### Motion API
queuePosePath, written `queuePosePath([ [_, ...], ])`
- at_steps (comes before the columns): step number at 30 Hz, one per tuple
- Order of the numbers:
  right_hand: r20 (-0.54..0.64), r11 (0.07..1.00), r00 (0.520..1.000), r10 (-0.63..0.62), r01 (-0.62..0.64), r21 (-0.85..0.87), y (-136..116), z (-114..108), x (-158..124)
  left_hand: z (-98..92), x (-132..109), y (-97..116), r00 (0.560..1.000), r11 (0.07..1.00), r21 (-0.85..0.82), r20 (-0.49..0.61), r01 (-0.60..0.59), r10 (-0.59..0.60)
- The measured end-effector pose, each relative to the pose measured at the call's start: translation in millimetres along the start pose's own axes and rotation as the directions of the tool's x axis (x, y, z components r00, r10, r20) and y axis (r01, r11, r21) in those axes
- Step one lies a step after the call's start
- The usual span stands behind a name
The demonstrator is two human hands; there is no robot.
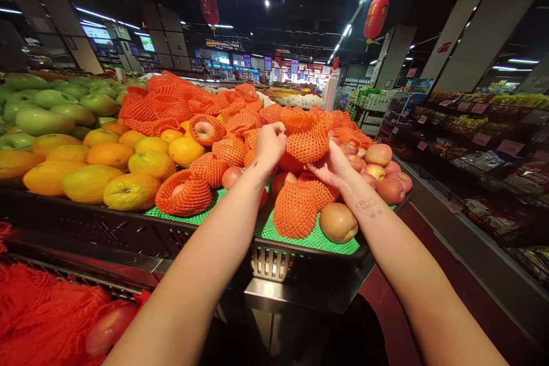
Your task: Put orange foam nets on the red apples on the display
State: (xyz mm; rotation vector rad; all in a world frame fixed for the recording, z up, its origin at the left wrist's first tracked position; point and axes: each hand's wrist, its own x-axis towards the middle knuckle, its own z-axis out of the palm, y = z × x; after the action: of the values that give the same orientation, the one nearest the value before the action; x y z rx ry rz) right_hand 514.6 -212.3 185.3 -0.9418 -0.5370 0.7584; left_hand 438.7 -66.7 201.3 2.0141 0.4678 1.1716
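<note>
My left hand (271, 146) pinches the left edge of an orange foam net sleeve (307, 140) held above the fruit display. On the sleeve's right side, my right hand (332, 167) grips it from the side and below, palm partly turned up. Whether an apple is inside the sleeve is hidden. Just below my hands lie another netted fruit (295, 210) and a bare brownish-red apple (338, 222) on the green mat (268, 226). Left of my left wrist, an apple in a sleeve (183, 193) lies tilted near the display's front edge.
Yellow-orange fruit (131, 190) and green fruit (45, 108) are piled at left. Empty-looking nets (167, 97) heap behind them. Loose red apples (380, 154) sit at the right corner. A crate with red netting (47, 314) stands lower left; packed shelves (480, 126) line the right.
</note>
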Motion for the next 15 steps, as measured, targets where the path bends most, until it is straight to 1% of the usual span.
queuePosePath([
  [2,-0.002,0.998,0.998,-0.058,0.058,0.025,-1,-2,3,3.5,-2,1,0.999,0.998,0.042,0.024,-0.042,0.041],
  [5,-0.035,0.989,0.992,-0.125,0.128,0.077,-3,-4,5,11.8,-4,0,0.995,0.995,0.093,0.095,-0.036,0.027],
  [8,-0.053,0.985,0.991,-0.125,0.131,0.114,-5,-3,4,17.7,-6,-1,0.989,0.994,0.099,0.149,-0.037,0.022],
  [10,-0.046,0.984,0.991,-0.123,0.128,0.126,-6,-2,4,18.6,-5,-2,0.992,0.996,0.088,0.126,-0.023,0.012],
  [12,-0.049,0.979,0.988,-0.145,0.15,0.137,-7,-2,4,17.9,-4,-2,0.997,0.999,0.04,0.08,-0.007,0.004],
  [13,-0.06,0.976,0.986,-0.159,0.166,0.143,-8,-1,4,17.5,-4,-2,0.998,1.0,-0.009,0.068,-0.011,0.012],
  [14,-0.077,0.973,0.983,-0.169,0.179,0.148,-8,-1,5,17.5,-4,-1,0.997,0.997,-0.072,0.075,-0.023,0.029],
  [15,-0.098,0.969,0.979,-0.176,0.19,0.155,-9,-1,5,17.9,-4,0,0.993,0.99,-0.139,0.106,-0.037,0.052],
])
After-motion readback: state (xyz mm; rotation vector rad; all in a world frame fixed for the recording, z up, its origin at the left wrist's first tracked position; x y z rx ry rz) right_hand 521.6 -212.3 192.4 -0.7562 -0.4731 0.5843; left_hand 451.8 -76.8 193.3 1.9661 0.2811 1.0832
